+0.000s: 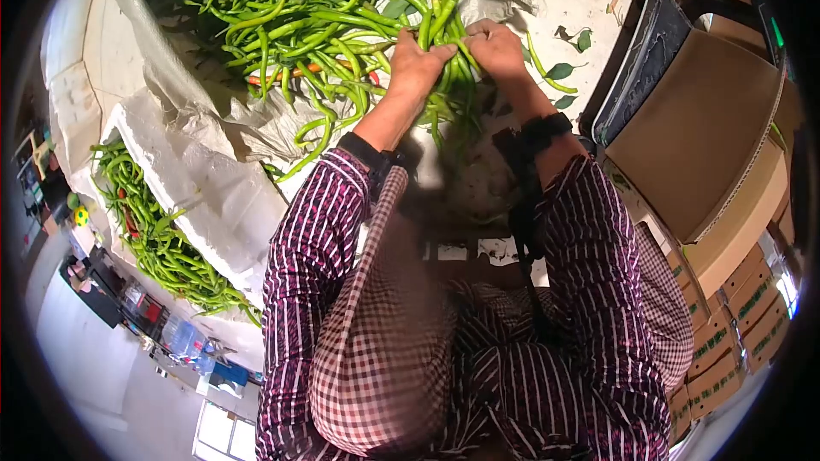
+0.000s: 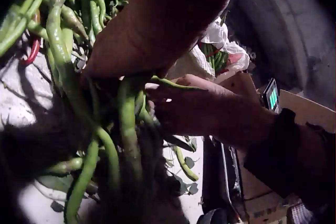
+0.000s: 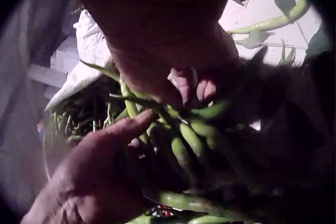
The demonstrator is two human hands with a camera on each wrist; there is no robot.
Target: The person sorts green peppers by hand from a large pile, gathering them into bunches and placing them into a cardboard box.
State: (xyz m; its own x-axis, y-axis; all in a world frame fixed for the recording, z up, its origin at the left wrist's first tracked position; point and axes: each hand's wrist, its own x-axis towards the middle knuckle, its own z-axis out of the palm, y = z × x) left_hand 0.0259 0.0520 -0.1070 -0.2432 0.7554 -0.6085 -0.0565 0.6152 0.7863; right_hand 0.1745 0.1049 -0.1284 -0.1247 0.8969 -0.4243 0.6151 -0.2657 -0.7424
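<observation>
A bunch of long green chili peppers [image 1: 442,21] stands up between my two hands, its lower ends hanging in shadow. My left hand [image 1: 415,67] grips the bunch from the left, with the thumb pointing across toward the other hand. From the right, my right hand [image 1: 498,49] pinches peppers of the same bunch with curled fingers. The right wrist view has both hands close together around pale green peppers [image 3: 189,140], the left thumb right at the stems. Behind the left hand spreads a large heap of green chili peppers [image 1: 316,21], with a few red ones in it.
A white sack [image 1: 184,60] edges the heap. One loose pepper [image 1: 547,72] and leaves [image 1: 559,71] lie to the right. At lower left, more peppers [image 1: 162,239] fill a white-lined container. An open cardboard box [image 1: 696,137] and a dark-framed scale [image 1: 641,68] stand at the right.
</observation>
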